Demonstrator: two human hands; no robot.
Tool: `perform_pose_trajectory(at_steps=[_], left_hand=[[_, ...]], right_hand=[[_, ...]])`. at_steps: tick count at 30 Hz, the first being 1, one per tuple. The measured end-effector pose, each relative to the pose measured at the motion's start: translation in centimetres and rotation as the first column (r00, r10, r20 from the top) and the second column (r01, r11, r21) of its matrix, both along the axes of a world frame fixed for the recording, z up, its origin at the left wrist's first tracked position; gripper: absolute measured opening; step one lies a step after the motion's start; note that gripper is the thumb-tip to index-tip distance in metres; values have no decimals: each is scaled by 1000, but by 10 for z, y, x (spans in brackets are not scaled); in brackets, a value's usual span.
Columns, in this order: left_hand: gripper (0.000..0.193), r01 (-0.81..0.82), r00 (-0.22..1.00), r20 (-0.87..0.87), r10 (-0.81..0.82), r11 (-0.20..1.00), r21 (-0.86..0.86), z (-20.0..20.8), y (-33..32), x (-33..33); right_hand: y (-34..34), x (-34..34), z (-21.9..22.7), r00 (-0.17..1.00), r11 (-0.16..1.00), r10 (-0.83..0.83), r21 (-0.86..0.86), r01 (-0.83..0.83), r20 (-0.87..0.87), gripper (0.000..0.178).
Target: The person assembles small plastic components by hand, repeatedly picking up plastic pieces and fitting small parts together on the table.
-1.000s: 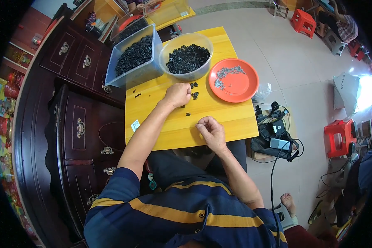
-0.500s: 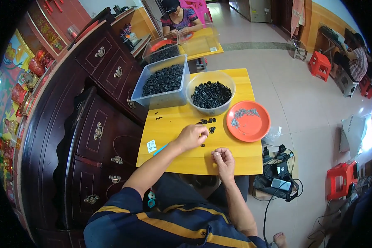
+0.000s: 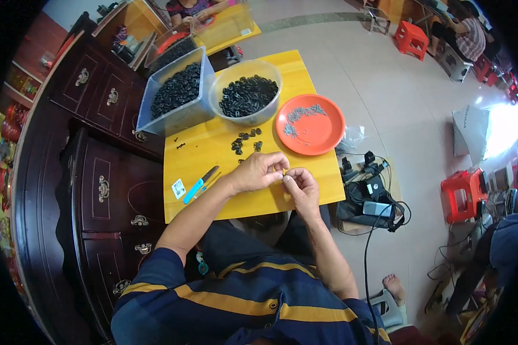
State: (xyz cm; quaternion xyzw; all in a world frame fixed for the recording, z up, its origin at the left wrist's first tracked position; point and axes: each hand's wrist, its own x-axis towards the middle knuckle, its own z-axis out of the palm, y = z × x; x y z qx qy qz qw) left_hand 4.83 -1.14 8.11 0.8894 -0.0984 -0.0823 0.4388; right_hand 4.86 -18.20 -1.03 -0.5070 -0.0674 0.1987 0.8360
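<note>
Over the near part of the yellow table, my left hand and my right hand meet at the fingertips. Both are closed in a pinch; whatever sits between the fingers is too small and hidden to make out. Just beyond my left hand lie several small black plastic pieces in loose groups. An orange-red plate with small grey pin-like pieces stands beyond my right hand. Left of my left hand rests a knife with a turquoise handle, beside a thin yellowish stick.
A round clear tub and a rectangular clear bin, both full of black pieces, stand at the table's far side. Dark wooden drawers line the left. A bag with cables lies right of the table. Another person works at a farther table.
My hands, apart before, have come together at the fingertips. The view has shifted, so the table sits higher and farther left, and the knife beside my left forearm shows more fully.
</note>
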Motion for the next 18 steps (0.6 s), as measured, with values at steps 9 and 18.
perform_pose_trajectory(at_steps=[9,18], left_hand=[[14,-34,980,201,-14,972,234,-15,-15,73],[12,-141,956,292,-30,825,548,-47,-30,122]], right_hand=[[-8,-2,-11,981,982,-58,-167,90,183,18],[-12,1,-2,922,931,-23,-328,161,387,14]])
